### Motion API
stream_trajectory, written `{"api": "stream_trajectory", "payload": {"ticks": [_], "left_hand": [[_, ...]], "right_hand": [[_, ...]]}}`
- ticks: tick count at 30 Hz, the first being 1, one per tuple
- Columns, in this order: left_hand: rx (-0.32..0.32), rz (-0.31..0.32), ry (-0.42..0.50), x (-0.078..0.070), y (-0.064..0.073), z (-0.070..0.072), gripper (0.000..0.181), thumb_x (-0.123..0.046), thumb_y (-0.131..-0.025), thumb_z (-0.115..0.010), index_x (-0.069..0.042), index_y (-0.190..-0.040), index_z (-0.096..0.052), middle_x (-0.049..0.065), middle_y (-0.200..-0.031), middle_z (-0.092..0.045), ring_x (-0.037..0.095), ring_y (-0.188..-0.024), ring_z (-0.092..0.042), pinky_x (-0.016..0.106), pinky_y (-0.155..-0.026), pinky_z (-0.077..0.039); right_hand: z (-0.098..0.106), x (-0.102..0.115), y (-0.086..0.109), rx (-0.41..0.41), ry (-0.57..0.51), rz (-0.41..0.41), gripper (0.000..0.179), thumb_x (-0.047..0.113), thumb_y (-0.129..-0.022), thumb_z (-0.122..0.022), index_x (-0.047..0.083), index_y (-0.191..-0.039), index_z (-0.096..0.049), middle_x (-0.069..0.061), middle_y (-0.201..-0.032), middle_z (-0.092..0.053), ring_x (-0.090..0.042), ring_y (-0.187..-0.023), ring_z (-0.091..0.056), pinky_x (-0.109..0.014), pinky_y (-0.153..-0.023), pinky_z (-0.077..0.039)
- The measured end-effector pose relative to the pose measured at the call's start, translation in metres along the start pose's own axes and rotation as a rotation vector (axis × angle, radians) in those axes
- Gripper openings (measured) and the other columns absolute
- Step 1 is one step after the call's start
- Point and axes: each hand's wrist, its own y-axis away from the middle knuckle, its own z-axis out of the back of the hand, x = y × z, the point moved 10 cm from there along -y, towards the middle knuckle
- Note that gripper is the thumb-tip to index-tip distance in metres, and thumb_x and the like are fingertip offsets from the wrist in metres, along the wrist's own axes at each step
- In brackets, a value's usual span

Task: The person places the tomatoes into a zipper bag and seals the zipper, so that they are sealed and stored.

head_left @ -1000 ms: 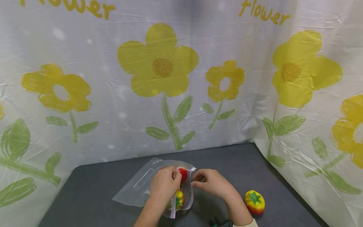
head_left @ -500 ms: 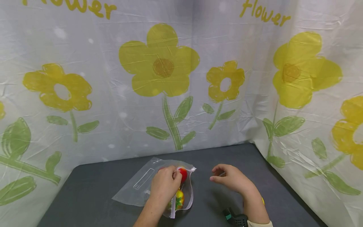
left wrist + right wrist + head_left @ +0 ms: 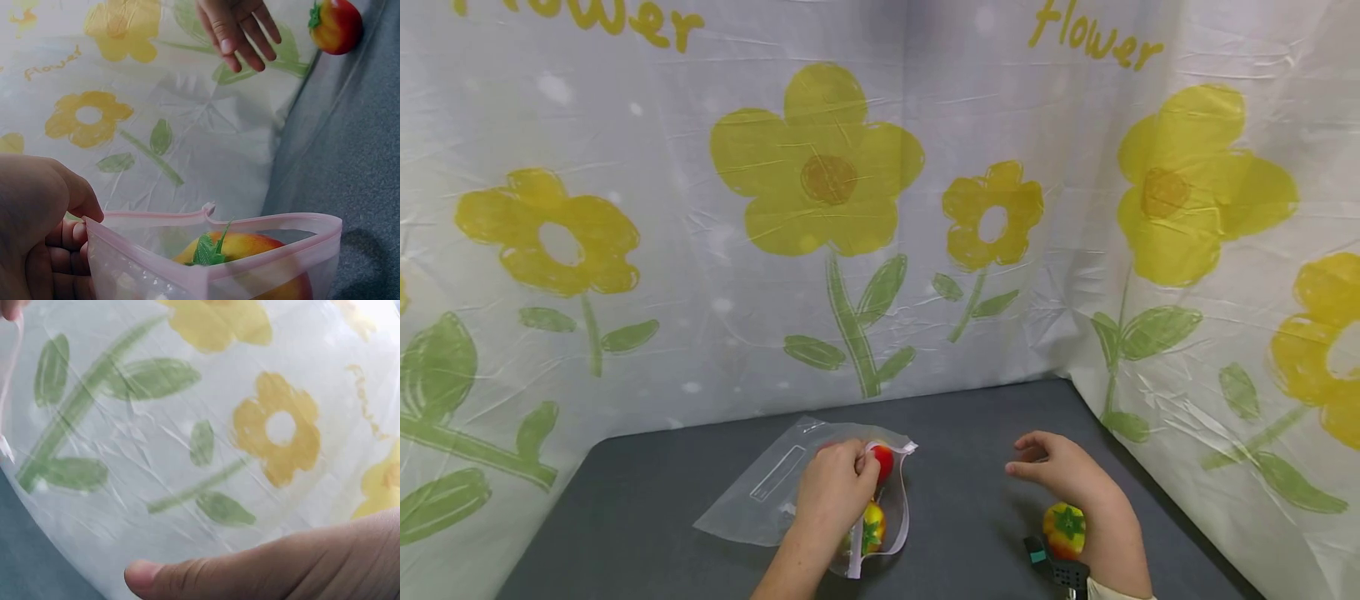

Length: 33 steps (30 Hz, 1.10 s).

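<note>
My left hand [image 3: 835, 487] pinches the rim of a clear zip bag [image 3: 767, 492] with a pinkish seal strip, and the bag's mouth gapes to the right. Inside it a red round fruit [image 3: 883, 462] and a yellow-and-red fruit with green leaves [image 3: 872, 527] show. My right hand [image 3: 1067, 473] is off to the right, holding nothing, its fingers loosely bent. Just below it in the head view, another yellow-red, tomato-like fruit [image 3: 1064, 530] with a green leafy top lies on the table. The left wrist view shows that right hand [image 3: 240, 31] with fingers extended.
The dark grey table [image 3: 647, 500] ends at a pale curtain [image 3: 700, 333] printed with yellow flowers, which stands along the back and right side. A black strap with a small device [image 3: 1060, 571] sits at my right wrist.
My right hand has moved away from the bag's mouth to the right, beside the loose fruit. My left hand and the bag stay in place.
</note>
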Motion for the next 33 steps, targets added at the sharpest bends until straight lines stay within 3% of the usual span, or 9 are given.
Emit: {"api": "stream_trajectory", "payload": {"ticks": [9,19,24,28,33], "left_hand": [[0.008,0.006,0.007,0.001,0.000,-0.002,0.030,-0.018,-0.088,-0.062,-0.016,-0.063,-0.045,-0.004,-0.056,-0.036,0.014,-0.051,-0.040,0.030,-0.050,-0.034],[-0.011,-0.023,-0.004,-0.002,0.001,-0.001,0.032,-0.018,-0.088,-0.063,-0.017,-0.063,-0.044,-0.005,-0.056,-0.035,0.013,-0.051,-0.039,0.029,-0.050,-0.032],[-0.017,-0.034,-0.008,-0.003,0.001,-0.001,0.032,-0.018,-0.088,-0.063,-0.017,-0.063,-0.044,-0.006,-0.056,-0.034,0.013,-0.051,-0.039,0.030,-0.050,-0.032],[-0.015,-0.033,-0.008,-0.003,0.002,-0.001,0.032,-0.018,-0.089,-0.063,-0.017,-0.063,-0.044,-0.005,-0.056,-0.034,0.014,-0.052,-0.040,0.030,-0.050,-0.033],[-0.012,-0.032,-0.008,-0.004,0.002,-0.002,0.032,-0.018,-0.088,-0.064,-0.017,-0.063,-0.044,-0.005,-0.056,-0.035,0.014,-0.051,-0.039,0.029,-0.050,-0.033]], "right_hand": [[0.020,-0.035,0.000,-0.027,0.033,-0.080,0.067,0.040,-0.088,-0.079,-0.006,-0.131,-0.058,-0.027,-0.123,-0.064,-0.042,-0.110,-0.062,-0.054,-0.087,-0.051],[0.022,-0.077,0.006,0.043,0.028,-0.179,0.083,0.048,-0.084,-0.080,-0.011,-0.136,-0.053,-0.037,-0.136,-0.051,-0.056,-0.123,-0.050,-0.062,-0.092,-0.046],[0.014,-0.089,0.008,0.096,-0.049,-0.223,0.080,0.039,-0.085,-0.082,-0.013,-0.136,-0.051,-0.041,-0.140,-0.044,-0.060,-0.127,-0.044,-0.067,-0.097,-0.041],[0.007,-0.096,0.011,0.146,-0.105,-0.284,0.071,0.028,-0.087,-0.081,-0.012,-0.136,-0.050,-0.037,-0.129,-0.054,-0.055,-0.115,-0.054,-0.066,-0.093,-0.045],[0.002,-0.103,0.014,0.178,-0.117,-0.342,0.051,0.020,-0.089,-0.079,-0.007,-0.127,-0.059,-0.021,-0.111,-0.065,-0.039,-0.100,-0.063,-0.057,-0.083,-0.051]]}}
